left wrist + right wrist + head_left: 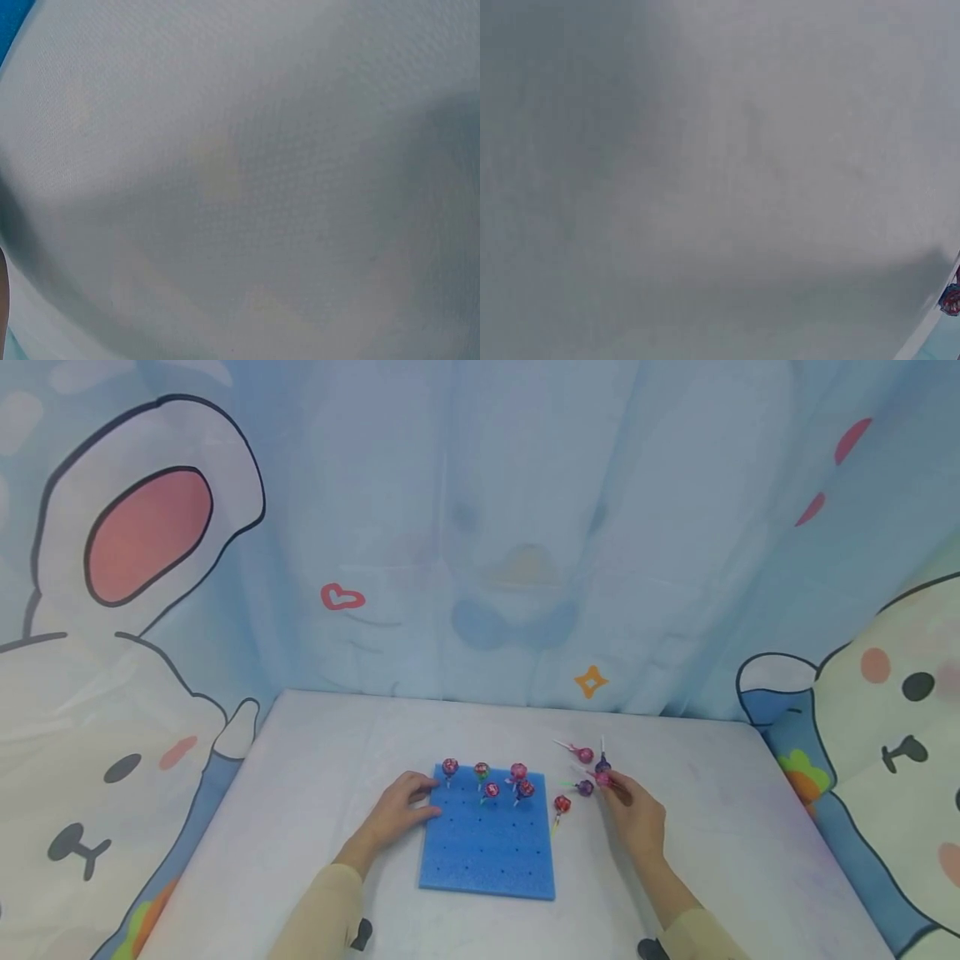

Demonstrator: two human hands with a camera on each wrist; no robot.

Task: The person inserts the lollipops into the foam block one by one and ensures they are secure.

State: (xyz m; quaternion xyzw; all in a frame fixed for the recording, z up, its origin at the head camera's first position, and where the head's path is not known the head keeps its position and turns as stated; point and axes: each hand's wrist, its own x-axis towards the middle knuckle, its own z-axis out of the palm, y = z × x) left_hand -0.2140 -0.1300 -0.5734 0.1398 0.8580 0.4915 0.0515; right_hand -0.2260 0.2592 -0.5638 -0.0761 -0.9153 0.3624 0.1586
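A blue foam board [487, 852] with rows of small holes lies flat on the table. Several wrapped lollipops stand in its far rows, among them a red one [450, 767] at the far left corner. My left hand [397, 810] rests at the board's left edge, thumb and fingertips touching it. To the right of the board, my right hand [636, 814] pinches a pink lollipop [602, 779] by its head, the stick pointing left. Close by lie a purple lollipop [584, 787], a dark purple one [603, 763] and another pink one [585, 755].
A red lollipop [562, 804] with a yellow stick lies beside the board's right edge. The white table [360, 727] ends at a blue cartoon curtain [397, 527]. Both wrist views show mostly tabletop; a lollipop [950, 300] appears at the right wrist view's edge.
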